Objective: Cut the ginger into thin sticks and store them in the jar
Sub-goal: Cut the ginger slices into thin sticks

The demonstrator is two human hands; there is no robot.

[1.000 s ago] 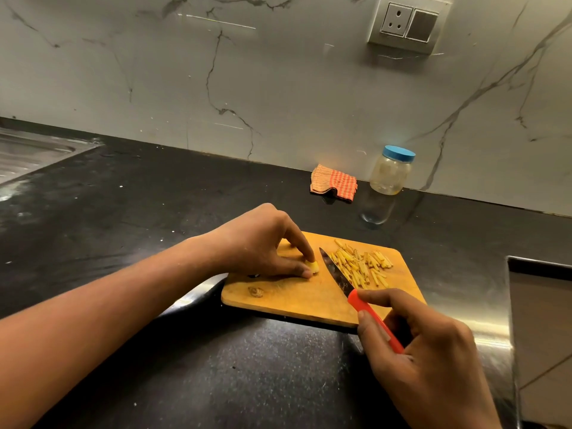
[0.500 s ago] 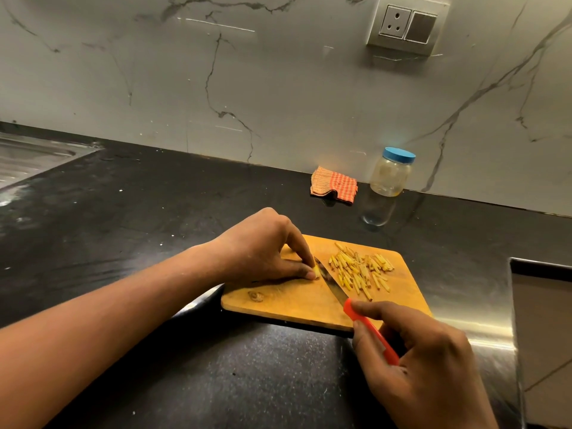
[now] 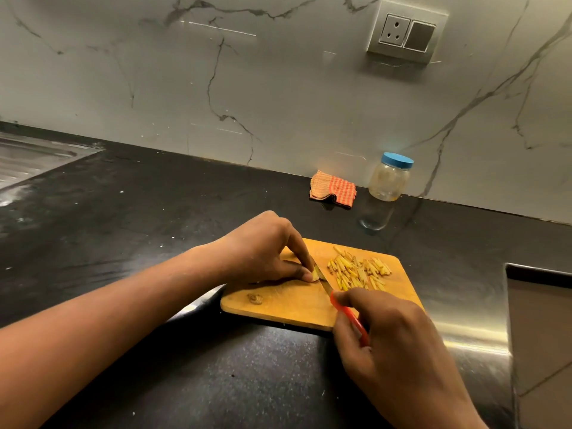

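At frame centre, the left hand (image 3: 263,252) pinches a ginger piece (image 3: 315,273) on the cutting board (image 3: 297,308), while the right hand (image 3: 399,345) grips the knife (image 3: 340,300) against it.

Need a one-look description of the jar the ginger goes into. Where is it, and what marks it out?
Follow the black countertop back to the marble wall, below and left of the wall socket. The jar stands upright there, beyond the cutting board, just right of a folded orange checked cloth. It is the only clear container, lid on, with a blue cap.
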